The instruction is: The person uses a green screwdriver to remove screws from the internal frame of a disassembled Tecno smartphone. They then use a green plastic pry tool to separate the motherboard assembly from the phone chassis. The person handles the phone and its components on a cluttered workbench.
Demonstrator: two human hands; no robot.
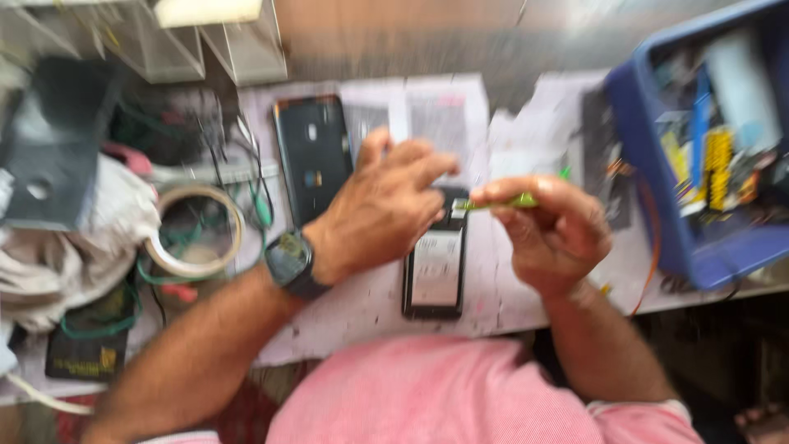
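The picture is blurred by motion. My left hand (386, 201), with a dark watch on the wrist, lies flat on the top part of an opened black phone (434, 271) whose white battery faces up. My right hand (555, 226) pinches a thin green tool (501, 201) with its tip pointing left toward the phone's top edge, close to my left fingers. A separate black phone back cover (314, 156) lies to the left of my left hand on white paper sheets (370, 304).
A blue plastic bin (657, 205) full of parts stands at the right. A roll of tape (197, 230), green wires, cloth and a dark metal bracket (49, 148) crowd the left. Clear plastic boxes (238, 41) stand at the back.
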